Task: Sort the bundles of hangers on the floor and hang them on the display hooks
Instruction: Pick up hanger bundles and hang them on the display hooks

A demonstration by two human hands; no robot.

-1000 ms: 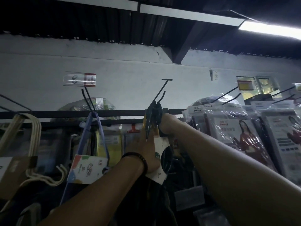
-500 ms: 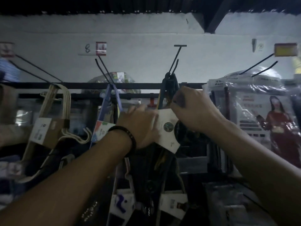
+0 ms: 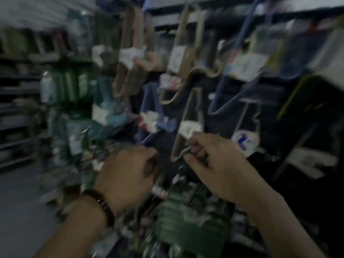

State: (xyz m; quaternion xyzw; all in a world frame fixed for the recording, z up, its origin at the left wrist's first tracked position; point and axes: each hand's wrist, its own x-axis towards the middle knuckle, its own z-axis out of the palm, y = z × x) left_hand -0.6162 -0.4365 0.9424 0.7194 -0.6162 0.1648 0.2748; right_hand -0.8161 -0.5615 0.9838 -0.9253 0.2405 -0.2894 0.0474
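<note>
super blurry, right hand [image 3: 214, 161] pinching the tip of a tan bundle [image 3: 189, 128], left hand [image 3: 128, 170] curled, can't tell on what, blue bundle [image 3: 217, 113] hanging beside

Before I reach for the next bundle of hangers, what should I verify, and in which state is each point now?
1. View sharp enough to aim: not ok, strongly blurred.
2. Left hand free: cannot tell, fingers curled.
3. Right hand free: cannot tell; its fingers curl at the lower corner of a beige hanger bundle.
4. Blue hanger bundle hanging on the display: ok.
5. Next bundle on the floor seen: cannot tell.
</note>
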